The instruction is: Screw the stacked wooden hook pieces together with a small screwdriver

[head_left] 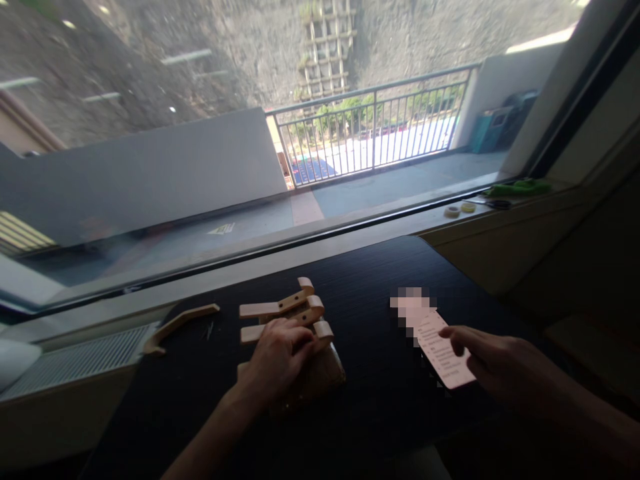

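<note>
Looks from the wearer's head, forward and down over a dark table (370, 320) and on through a window (200, 167) to a railing (375, 133) outside. Leans a little sideways (judging by the slant of the sill (280, 263)). Sits near enough to show the left hand (285, 347) and right hand (483, 353) low in view, yet reaches a rough grey slope (425, 33) far beyond.

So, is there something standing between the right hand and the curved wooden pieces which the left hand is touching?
Only the card or phone showing lines of text, at the right hand, on the side toward the curved wooden pieces. I see nothing else in between.
</note>
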Motion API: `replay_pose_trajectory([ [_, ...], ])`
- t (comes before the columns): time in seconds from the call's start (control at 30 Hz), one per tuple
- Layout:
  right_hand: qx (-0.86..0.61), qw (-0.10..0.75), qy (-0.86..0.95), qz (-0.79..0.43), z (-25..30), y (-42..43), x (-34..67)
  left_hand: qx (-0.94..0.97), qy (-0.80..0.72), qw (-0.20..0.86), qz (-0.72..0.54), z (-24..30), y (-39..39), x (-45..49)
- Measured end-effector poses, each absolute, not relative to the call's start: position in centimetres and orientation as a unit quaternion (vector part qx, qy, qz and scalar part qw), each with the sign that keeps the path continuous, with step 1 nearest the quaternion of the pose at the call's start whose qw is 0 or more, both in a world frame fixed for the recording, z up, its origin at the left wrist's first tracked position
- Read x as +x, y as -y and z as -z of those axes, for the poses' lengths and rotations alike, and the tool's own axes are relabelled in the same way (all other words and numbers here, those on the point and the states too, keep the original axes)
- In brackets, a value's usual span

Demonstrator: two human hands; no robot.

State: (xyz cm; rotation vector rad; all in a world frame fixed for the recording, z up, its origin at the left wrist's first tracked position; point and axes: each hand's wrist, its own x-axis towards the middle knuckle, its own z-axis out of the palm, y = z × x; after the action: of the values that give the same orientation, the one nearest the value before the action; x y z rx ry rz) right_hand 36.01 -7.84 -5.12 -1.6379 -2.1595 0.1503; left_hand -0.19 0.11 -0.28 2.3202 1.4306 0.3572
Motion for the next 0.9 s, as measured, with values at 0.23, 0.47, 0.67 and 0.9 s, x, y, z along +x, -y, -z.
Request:
replay_pose_trajectory([
  [0.23, -0.586, 0.187, 0.786, -0.058, 5.5, 7.7, 36.7, 0.832, -0.506, 0.192, -0.124, 0.3, -0.2, -0.2],
  [0.47, -0.581, 0.186, 0.790, -0.064, 5.7, 8.8, 36.5, 0.831, -0.507, 0.198, -0.118, 0.4, -0.2, -0.4],
  [0.67, -0.583, 0.209, 0.781, -0.075, 5.9, 9.6, 36.1, 0.833, -0.503, 0.195, -0.119, 0.5, -0.2, -0.4],
  [0.9, -0.579, 0.186, 0.788, -0.096, 6.1, 8.7, 36.2, 0.835, -0.505, 0.189, -0.111, 0.6, -0.3, -0.5],
])
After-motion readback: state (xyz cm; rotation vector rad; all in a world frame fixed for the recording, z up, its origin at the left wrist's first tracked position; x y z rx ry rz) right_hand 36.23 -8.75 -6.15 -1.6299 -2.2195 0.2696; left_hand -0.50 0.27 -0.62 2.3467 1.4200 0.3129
